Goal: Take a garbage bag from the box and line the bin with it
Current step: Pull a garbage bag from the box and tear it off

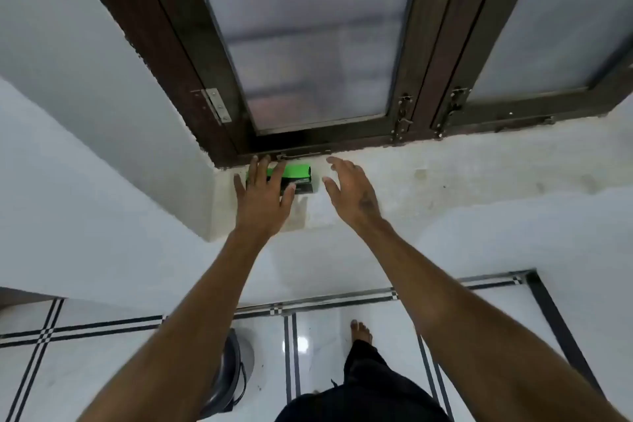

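Your left hand (265,195) lies over the green and black box (297,178) of garbage bags, just left of the frame's centre. Its fingers (276,175) are spread and nearly straight, resting across the box's left part rather than wrapped round it; whether they press on it or only hover you cannot tell from this view. Your right hand (352,192) is just to the right of the box, apart from it, fingers released and spread, holding nothing.

The box sits on the pale window ledge (445,175), tucked into its left corner, close against the dark wooden window frame (164,44) that fills the upper part of the frame. Frosted glass panes (301,27) and metal latches (404,116) show in the window.

At the lower left of centre, the dark bin (227,377) stands on the white tiled floor (325,336) with black line borders, largely hidden behind your left forearm. Your bare foot (361,331) and a dark trouser leg (363,384) show at the bottom centre, well to the right of the bin.
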Motion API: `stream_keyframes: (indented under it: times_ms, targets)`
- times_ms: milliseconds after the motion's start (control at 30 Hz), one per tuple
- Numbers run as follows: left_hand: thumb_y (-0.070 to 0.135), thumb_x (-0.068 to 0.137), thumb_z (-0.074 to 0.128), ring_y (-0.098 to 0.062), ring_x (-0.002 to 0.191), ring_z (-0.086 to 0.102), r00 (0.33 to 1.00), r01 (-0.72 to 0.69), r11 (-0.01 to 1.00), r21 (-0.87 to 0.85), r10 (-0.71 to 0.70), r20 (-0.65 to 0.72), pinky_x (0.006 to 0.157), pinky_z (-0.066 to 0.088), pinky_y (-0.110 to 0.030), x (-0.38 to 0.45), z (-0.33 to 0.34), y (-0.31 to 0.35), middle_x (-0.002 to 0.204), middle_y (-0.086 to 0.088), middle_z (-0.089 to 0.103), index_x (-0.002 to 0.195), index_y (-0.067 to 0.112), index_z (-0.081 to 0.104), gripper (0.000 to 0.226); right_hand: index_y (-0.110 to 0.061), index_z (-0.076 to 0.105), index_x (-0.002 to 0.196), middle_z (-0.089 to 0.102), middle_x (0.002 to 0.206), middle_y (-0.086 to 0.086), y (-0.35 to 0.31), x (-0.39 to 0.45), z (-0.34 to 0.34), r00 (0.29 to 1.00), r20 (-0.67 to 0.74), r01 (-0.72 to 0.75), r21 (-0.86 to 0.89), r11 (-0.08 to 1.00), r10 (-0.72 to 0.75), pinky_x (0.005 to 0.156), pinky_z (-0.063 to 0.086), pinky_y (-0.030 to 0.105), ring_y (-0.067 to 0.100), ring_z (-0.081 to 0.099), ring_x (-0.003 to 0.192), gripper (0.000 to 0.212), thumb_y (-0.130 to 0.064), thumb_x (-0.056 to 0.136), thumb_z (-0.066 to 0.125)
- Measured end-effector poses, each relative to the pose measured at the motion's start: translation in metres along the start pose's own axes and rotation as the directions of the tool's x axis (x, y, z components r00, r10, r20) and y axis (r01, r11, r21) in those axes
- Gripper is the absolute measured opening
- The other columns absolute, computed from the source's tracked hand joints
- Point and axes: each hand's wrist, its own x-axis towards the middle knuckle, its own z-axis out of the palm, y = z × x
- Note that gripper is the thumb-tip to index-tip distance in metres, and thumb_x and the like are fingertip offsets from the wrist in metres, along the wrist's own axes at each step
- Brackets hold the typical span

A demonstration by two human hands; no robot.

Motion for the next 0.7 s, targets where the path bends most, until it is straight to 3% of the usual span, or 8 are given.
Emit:
stream_keyframes:
  times_ms: [100,267,433,633,700]
  targets:
    - [0.045,0.102,0.039,-0.032,0.153,0.012,0.995,0.092,0.996,0.015,-0.093,0.031,0.12,0.016,-0.059,-0.002,0.011,0.0,0.163,-0.011,0.022,0.155,0.024,0.028,0.058,-0.021,0.046,0.142,0.061,0.13,0.004,0.005,0.013,0.006,0.994,0.049,-0.104,0.152,0.983,0.097,0.096,0.049,0.035,0.021,0.054,0.12,0.042,-0.027,0.101,0.053]
    - [0.028,0.098,0.056,-0.037,0.134,0.044,0.997,0.051,0.999,-0.013,-0.052,-0.05,0.111,0.04,-0.05,-0.004,0.016,0.0,0.144,-0.016,0.047,0.145,0.016,0.045,0.05,-0.015,0.057,0.132,0.067,0.117,0.007,0.01,0.028,0.013,0.966,0.209,-0.204,0.264,0.943,0.151,0.081,0.049,0.022,0.02,0.064,0.1,0.035,-0.015,0.097,0.058]
    - [0.025,0.097,0.059,-0.033,0.129,0.047,0.998,0.021,0.998,-0.067,-0.025,-0.059,0.106,0.044,-0.047,0.001,0.018,-0.007,0.139,-0.015,0.05,0.144,0.017,0.049,0.048,-0.014,0.061,0.128,0.064,0.103,0.005,0.013,0.039,0.013,0.942,0.291,-0.273,0.386,0.881,0.165,0.079,0.06,0.03,0.02,0.066,0.093,0.039,-0.004,0.091,0.062]
    - [0.024,0.093,0.066,-0.034,0.125,0.051,0.995,-0.04,0.994,-0.105,0.03,-0.091,0.101,0.048,-0.047,-0.002,0.021,-0.013,0.134,-0.015,0.054,0.14,0.015,0.055,0.049,-0.012,0.063,0.125,0.061,0.094,0.006,0.008,0.042,0.011,0.927,0.34,-0.282,0.348,0.894,0.16,0.071,0.059,0.03,0.02,0.065,0.081,0.047,0.006,0.081,0.066]
    - [0.024,0.091,0.069,-0.035,0.123,0.052,0.994,-0.063,0.993,-0.1,0.054,-0.092,0.1,0.049,-0.048,-0.003,0.022,-0.015,0.132,-0.015,0.056,0.138,0.015,0.056,0.05,-0.011,0.065,0.121,0.06,0.091,0.005,0.007,0.042,0.011,0.922,0.355,-0.275,0.315,0.908,0.156,0.066,0.054,0.024,0.014,0.061,0.072,0.045,0.009,0.08,0.065]
